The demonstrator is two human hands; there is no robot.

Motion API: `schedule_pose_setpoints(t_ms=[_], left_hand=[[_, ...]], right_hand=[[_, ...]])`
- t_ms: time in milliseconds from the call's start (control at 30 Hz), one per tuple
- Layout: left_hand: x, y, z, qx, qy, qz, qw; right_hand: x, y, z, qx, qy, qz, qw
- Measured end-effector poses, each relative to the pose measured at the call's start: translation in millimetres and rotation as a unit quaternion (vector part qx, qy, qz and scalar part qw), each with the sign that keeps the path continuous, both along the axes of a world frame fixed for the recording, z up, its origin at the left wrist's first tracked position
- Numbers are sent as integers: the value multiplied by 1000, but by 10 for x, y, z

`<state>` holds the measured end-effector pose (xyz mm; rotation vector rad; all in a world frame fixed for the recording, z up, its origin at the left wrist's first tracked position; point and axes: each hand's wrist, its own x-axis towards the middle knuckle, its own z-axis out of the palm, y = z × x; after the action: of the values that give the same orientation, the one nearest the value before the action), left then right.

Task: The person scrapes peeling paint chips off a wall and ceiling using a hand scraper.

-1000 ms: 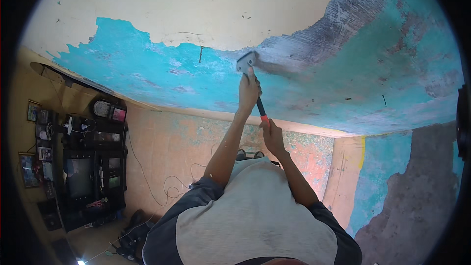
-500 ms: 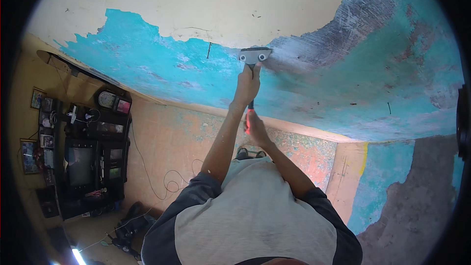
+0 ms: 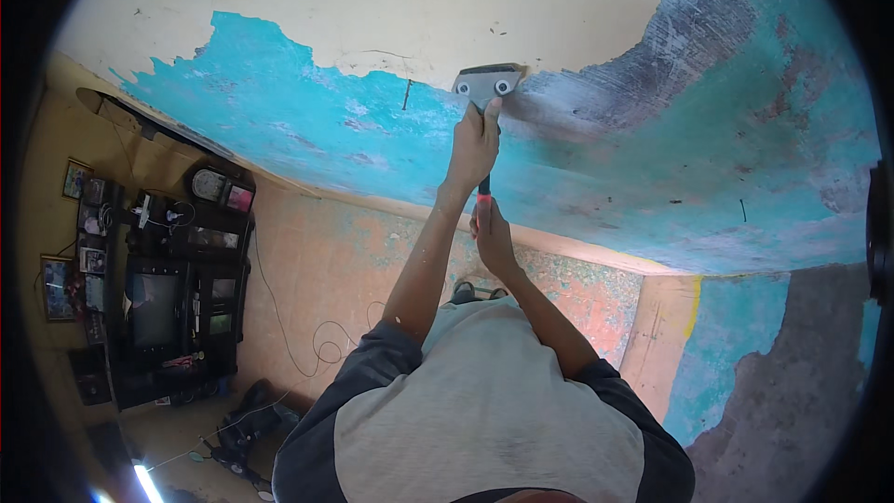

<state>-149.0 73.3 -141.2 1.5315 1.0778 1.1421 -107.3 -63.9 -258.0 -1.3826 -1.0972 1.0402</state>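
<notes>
A long-handled scraper (image 3: 484, 85) with a wide grey metal head and two round bolts meets the wall at the ragged edge of the cream paint (image 3: 326, 0). My left hand (image 3: 475, 147) is wrapped round the shaft just below the head. Lower down, my right hand (image 3: 494, 237) is closed on the red and black handle. Turquoise paint (image 3: 326, 121) shows on both sides of the tool below the cream layer. To the right of the blade lies a grey, scratched bare patch (image 3: 652, 47).
A nail (image 3: 407, 95) sticks out of the wall left of the scraper, and another nail (image 3: 743, 210) is at the right. A black cabinet (image 3: 177, 317) with a television stands at the left. A thin cable (image 3: 275, 317) trails over the worn orange floor (image 3: 345, 233).
The scraper head has moved a little up the wall against the cream edge, my left hand going up with it. My right hand has also shifted slightly on or with the handle.
</notes>
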Motion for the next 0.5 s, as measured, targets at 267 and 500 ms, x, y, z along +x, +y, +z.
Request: schedule_pose_setpoints(t_ms=[267, 500], left_hand=[[152, -200, -483, -90, -23, -17, 996], [52, -187, -434, -88, -9, -22, 996]], right_hand=[[102, -290, -490, 7, -76, -49, 996], [-7, -297, -308, 3, -105, -69, 992]])
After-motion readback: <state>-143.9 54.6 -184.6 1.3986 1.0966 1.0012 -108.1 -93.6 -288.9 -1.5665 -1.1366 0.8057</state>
